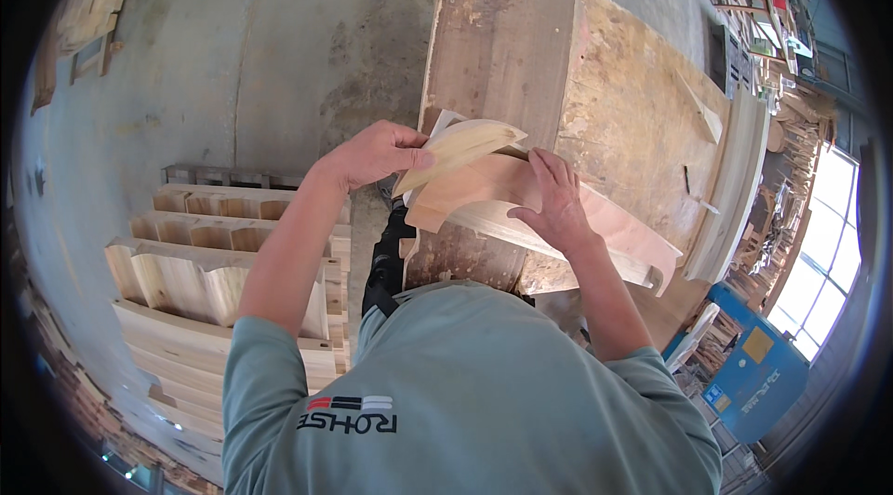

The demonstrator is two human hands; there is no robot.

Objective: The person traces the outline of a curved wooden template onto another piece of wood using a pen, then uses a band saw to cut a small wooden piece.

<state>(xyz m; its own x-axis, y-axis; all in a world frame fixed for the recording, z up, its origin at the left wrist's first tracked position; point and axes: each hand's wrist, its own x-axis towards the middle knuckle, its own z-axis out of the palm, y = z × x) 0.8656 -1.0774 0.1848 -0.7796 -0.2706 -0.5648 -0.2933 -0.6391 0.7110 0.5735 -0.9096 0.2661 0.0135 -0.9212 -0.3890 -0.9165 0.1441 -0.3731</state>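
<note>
Currently, the left hand [377,156] pinches a curved wood slat [465,147] over the workbench's [633,76] near left part; the right [560,205], loosely spread, touches an arched board [479,180] beside it. Scalloped timbers [191,281] crowd the left, long mouldings [737,183] the right edge.

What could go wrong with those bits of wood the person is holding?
The left hand grips the pale wood piece only on its left side, so it might tip or slip.

That piece narrows to a point near the right hand, so a sudden slip could poke the fingers.

The curved board under the right hand has one end close to the left edge of the table, so a bump might knock it off.
</note>
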